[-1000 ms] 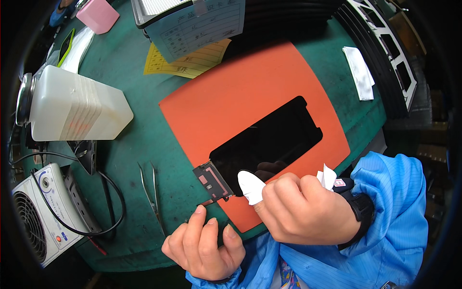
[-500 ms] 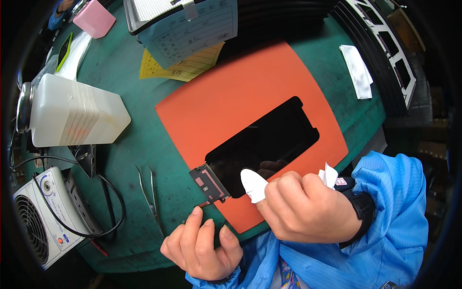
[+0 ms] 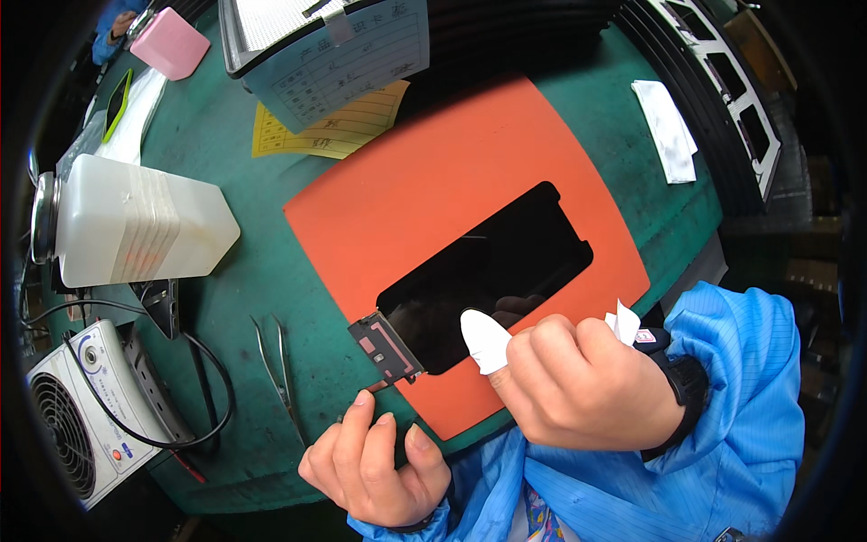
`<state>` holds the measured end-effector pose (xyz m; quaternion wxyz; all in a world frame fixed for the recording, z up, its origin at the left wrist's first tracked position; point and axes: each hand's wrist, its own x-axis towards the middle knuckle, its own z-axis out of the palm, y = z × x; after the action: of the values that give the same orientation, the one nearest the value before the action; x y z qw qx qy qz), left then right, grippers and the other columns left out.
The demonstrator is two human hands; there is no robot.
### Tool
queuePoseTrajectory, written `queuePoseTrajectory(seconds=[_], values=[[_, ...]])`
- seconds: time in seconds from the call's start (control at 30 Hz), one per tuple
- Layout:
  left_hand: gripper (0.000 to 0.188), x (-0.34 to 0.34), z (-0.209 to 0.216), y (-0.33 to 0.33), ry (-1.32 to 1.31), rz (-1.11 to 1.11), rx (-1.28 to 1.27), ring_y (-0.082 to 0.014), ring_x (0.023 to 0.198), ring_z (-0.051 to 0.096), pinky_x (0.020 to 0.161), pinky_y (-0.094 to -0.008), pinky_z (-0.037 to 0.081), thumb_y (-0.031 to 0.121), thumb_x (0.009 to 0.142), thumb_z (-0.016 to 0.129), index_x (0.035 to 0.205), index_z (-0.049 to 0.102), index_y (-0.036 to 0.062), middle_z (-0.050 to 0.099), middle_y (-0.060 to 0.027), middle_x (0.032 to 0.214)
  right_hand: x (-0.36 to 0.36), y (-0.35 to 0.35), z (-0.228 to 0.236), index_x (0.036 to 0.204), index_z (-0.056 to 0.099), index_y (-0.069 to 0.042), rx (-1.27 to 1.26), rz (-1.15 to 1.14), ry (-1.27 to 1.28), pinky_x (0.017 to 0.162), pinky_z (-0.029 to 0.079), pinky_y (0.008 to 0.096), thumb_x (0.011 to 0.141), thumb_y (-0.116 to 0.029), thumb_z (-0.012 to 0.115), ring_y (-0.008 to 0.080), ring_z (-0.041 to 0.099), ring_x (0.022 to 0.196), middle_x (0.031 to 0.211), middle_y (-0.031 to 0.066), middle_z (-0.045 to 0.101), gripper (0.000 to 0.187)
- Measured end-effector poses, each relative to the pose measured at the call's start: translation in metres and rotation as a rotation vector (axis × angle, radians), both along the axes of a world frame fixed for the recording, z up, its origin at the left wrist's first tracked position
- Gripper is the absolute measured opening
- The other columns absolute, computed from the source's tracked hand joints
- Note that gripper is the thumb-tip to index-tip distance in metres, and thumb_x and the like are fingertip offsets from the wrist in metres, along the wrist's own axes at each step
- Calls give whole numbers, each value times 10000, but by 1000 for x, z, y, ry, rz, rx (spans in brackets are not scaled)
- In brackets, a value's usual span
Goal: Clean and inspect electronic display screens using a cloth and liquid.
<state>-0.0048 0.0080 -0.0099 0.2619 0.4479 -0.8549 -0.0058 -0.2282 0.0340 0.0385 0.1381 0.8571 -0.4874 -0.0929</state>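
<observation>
Cloth [image 3: 485, 343], white and round-tipped, pokes out of our right hand [image 3: 587, 388], which is clenched around it; we cannot tell whether its tip touches what lies beneath. Our left hand [image 3: 379, 465] is half curled and grips nothing, thumb apart, its index fingertip [image 3: 363, 398] at a small ribbon tab [image 3: 377, 387], touching or nearly so. Just ahead of both hands lies the black screen panel [image 3: 488, 275], flat on the orange mat [image 3: 424, 190]. Its long axis slants from near left to far right, so our left hand is nearer to its circuit end [image 3: 384, 348], which juts past the mat's left edge, while our right hand is nearer to its long near side. The notched end points away from us. Farther out, tweezers [image 3: 285, 395] lie on the green table [image 3: 262, 244], left of the mat; beyond them stands a white fan unit [image 3: 113, 397].
</observation>
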Motion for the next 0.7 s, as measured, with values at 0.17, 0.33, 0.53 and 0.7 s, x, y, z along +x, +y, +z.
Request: queuePoseTrajectory(seconds=[0.17,0.33,0.53,0.7], values=[[257,0,1,1,-2,7,8,-242,872,612,822,-383,418,294,974,655,1018,672,42,745,-146,1078,-3,0,4,726,588,-77,0,-4,7,518,283,278,877,-191,669,165,505,696,683,17,481,206],[256,0,2,0,-22,9,8,-244,871,612,821,-381,418,297,978,654,1014,669,44,746,-152,1075,-5,2,4,882,741,-41,31,-37,-29,513,283,293,872,-180,705,150,467,628,678,5,482,143],[255,0,1,1,-12,11,2,-248,863,613,819,-380,421,294,983,653,1006,669,40,744,-160,1075,-10,5,3,744,607,-74,14,-53,5,547,316,277,859,-215,669,173,508,703,712,30,516,192],[257,-1,1,1,-6,16,1,-250,858,612,816,-379,423,289,978,656,1006,671,34,744,-163,1080,-14,5,7,745,610,-75,26,-66,27,549,320,278,859,-216,670,176,511,707,720,33,521,191]])
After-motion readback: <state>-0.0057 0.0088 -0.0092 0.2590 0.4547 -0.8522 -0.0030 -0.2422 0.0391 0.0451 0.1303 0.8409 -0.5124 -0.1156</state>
